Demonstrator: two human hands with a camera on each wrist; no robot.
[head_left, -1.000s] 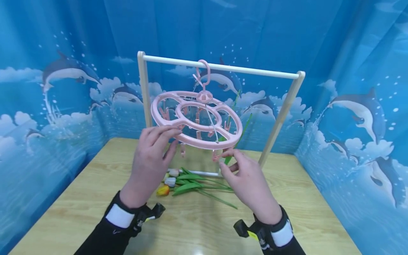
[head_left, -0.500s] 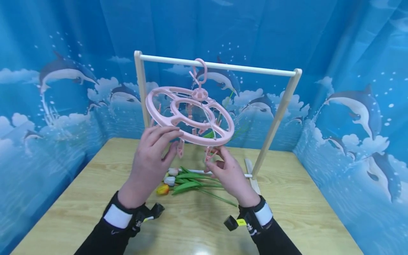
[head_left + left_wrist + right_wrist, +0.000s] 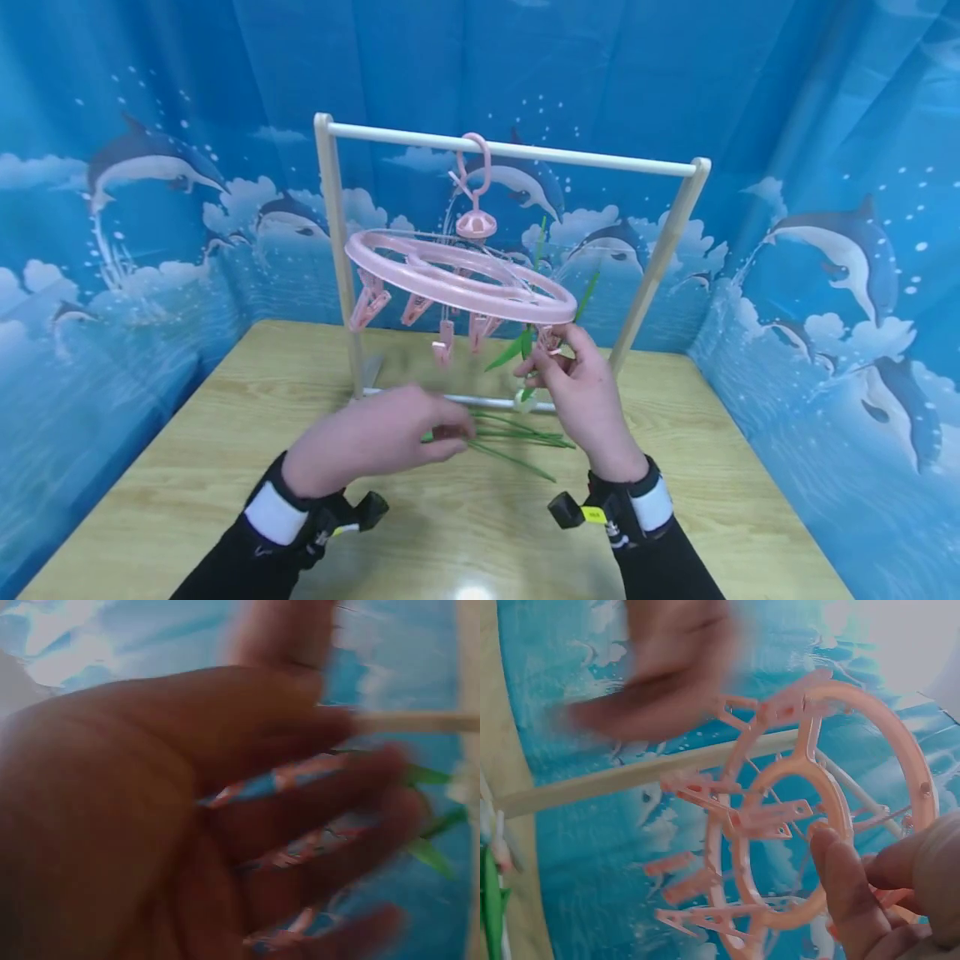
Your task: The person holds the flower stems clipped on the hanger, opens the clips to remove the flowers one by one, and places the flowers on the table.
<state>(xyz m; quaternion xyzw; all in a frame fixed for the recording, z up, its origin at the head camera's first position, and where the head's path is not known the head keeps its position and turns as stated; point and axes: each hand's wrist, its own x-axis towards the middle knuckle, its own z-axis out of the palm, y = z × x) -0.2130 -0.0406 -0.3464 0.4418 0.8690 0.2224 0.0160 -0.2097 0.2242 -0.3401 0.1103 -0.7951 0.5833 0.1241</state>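
While right hand (image 3: 587, 398) pinches peg (image 3: 549, 339) at four o'clock on hanger (image 3: 465, 295), likely readying it, left hand (image 3: 378, 435), fingers apart, probably needs flower stems (image 3: 534, 437).

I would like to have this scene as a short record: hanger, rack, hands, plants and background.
Hanger: pink ring, tilted, hooked over the top bar
Rack: frame standing on the wooden table
Right hand: pinches a pink clip at the ring's edge
Left hand: blurred, near green stems
Leaves: green, beside the right hand
Background: blue, printed with dolphins
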